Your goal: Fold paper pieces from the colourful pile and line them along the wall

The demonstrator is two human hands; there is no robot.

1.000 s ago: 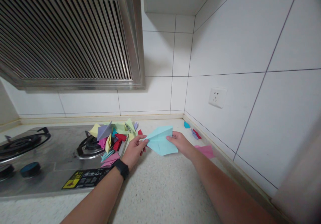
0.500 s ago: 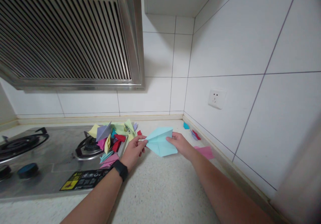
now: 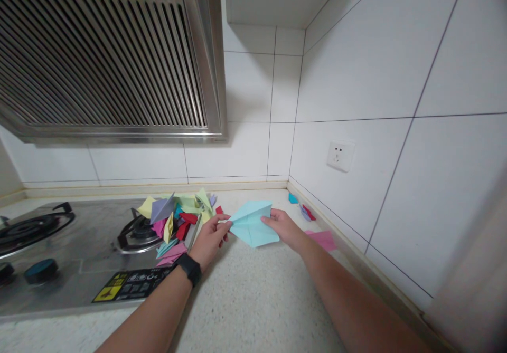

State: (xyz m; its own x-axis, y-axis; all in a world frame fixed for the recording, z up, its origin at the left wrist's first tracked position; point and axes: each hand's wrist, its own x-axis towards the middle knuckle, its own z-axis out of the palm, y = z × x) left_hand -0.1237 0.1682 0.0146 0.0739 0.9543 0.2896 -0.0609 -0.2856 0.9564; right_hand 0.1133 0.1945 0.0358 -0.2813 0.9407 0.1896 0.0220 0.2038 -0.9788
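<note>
A light blue folded paper plane [image 3: 253, 225] is held between my two hands over the counter. My left hand [image 3: 216, 232] pinches its narrow left end between thumb and fingers. At the opposite side, my right hand [image 3: 282, 225] grips the right edge, thumb on top and fingers out of sight underneath. Left of my left hand lies a heap of folded coloured papers [image 3: 174, 218], yellow, purple, pink, red and blue, spread over the stove's right burner. A pink paper [image 3: 322, 240] rests just beyond my right wrist.
The steel gas stove [image 3: 75, 284] takes up the left, with a range hood [image 3: 214, 78] overhead. Small folded papers, one blue [image 3: 292, 198] and one purple [image 3: 305, 213], lie by the right wall under a socket [image 3: 340, 156]. Speckled counter [image 3: 253, 305] stretches in front.
The whole view has shifted very slightly. Both hands keep the same hold on the light blue paper plane, with no clear movement of it.
</note>
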